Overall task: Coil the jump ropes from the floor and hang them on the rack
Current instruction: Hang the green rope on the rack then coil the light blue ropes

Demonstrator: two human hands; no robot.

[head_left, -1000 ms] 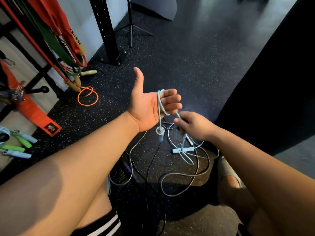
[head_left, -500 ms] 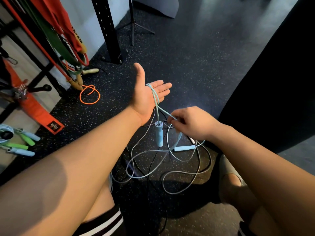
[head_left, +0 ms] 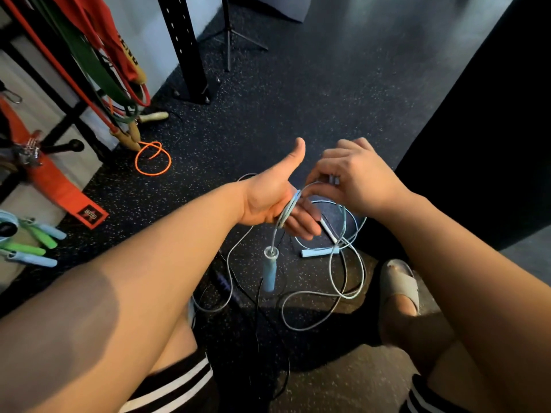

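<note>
A light blue jump rope (head_left: pixel 346 281) lies tangled on the dark floor, one handle (head_left: pixel 319 251) flat beside it. Its other handle (head_left: pixel 269 271) dangles below my left hand (head_left: pixel 268 201), which is held out with the thumb up and fingers straight, a few turns of the rope looped across the palm. My right hand (head_left: pixel 354 180) hovers just above the left fingers and pinches the rope's cord. A thin black rope (head_left: pixel 259 308) crosses the floor under the blue one. An orange rope (head_left: pixel 153 159) curls on the floor near the rack (head_left: pixel 59 138) at the left.
Resistance bands (head_left: pixel 98 64) hang on the rack, and jump ropes with green and blue handles (head_left: pixel 32 242) hang at the far left. A black post (head_left: pixel 185 46) and a tripod (head_left: pixel 228 34) stand behind. A dark panel (head_left: pixel 492 114) fills the right. My sandalled foot (head_left: pixel 399 287) rests beside the tangle.
My right hand has risen from below the left palm to above the left fingers, carrying the cord around. More cord has lifted off the floor.
</note>
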